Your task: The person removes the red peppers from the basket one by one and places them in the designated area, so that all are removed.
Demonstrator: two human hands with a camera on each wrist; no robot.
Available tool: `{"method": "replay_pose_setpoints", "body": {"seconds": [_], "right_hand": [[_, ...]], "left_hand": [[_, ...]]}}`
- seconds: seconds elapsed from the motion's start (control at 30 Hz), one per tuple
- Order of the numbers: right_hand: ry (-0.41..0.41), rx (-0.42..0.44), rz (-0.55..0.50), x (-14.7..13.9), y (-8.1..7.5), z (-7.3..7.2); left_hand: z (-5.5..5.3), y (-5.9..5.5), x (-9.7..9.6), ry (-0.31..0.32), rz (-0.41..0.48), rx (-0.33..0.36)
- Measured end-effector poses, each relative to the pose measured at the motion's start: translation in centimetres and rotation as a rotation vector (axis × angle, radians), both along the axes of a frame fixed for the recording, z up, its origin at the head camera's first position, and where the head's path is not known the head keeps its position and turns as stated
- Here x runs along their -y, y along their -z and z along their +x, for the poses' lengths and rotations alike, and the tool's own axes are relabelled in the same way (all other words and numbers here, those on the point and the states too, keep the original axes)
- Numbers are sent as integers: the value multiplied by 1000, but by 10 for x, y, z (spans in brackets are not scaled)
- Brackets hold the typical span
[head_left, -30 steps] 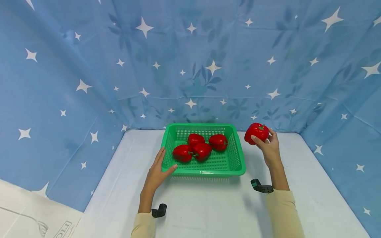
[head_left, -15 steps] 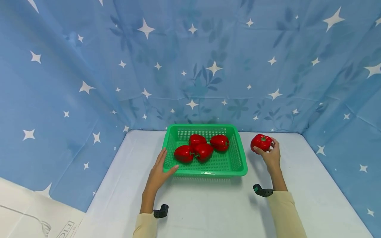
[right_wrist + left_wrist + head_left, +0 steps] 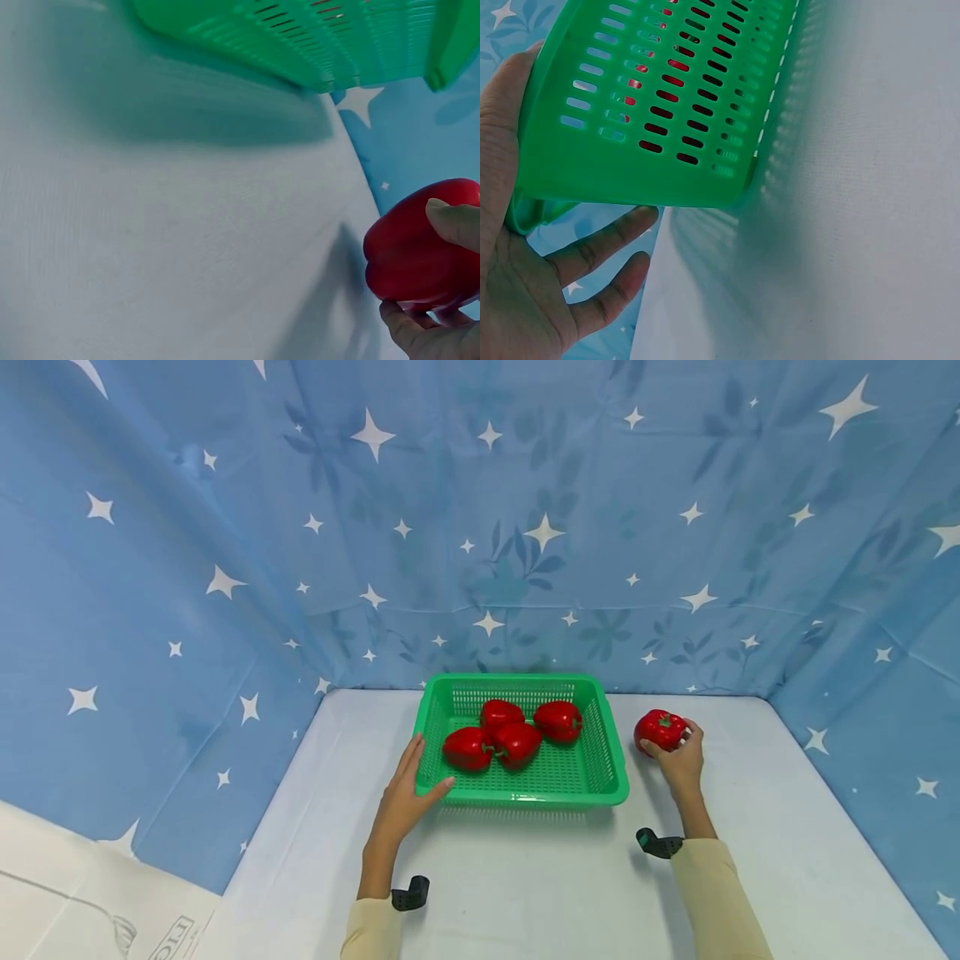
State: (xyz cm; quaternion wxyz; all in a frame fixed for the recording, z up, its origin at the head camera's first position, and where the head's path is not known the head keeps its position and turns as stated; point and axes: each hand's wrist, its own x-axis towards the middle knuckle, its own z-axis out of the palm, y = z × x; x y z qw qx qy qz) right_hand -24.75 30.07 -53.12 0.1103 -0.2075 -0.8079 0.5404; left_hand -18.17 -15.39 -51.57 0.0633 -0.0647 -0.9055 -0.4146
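Note:
My right hand [image 3: 682, 767] grips a red bell pepper [image 3: 660, 732] close over the white table, just right of the green basket [image 3: 611, 777]. Its thumb [image 3: 455, 223] lies on one side of the pepper, with the fingers around the other. At the basket's front left corner is my left hand [image 3: 400, 806], fingers straight along the side and thumb stretched over the front rim. The left wrist view shows that hand against the basket's slotted wall [image 3: 600, 169]. Inside the basket lie several red bell peppers [image 3: 517, 745], grouped toward the left and middle.
Behind the table [image 3: 517, 885] hangs a blue curtain [image 3: 480, 527] with white stars, which also runs along both sides. A pale printed sheet or box [image 3: 90, 885] shows at the lower left. Each wrist carries a small black camera [image 3: 411, 893].
My right hand has brought the pepper down toward the table and slightly to the right, turning its stem end upward. My left hand stays at the basket corner.

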Motion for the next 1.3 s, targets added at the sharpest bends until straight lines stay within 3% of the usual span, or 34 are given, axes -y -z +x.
{"method": "replay_pose_setpoints", "body": {"seconds": [0.47,1.3], "right_hand": [[-26,-48,89,3,11,-6],[-38,-36,64,1,14,0]], "left_hand": [[-1,-1,-1,-5,4,7],[-3,2,0,2,20,24]]}}
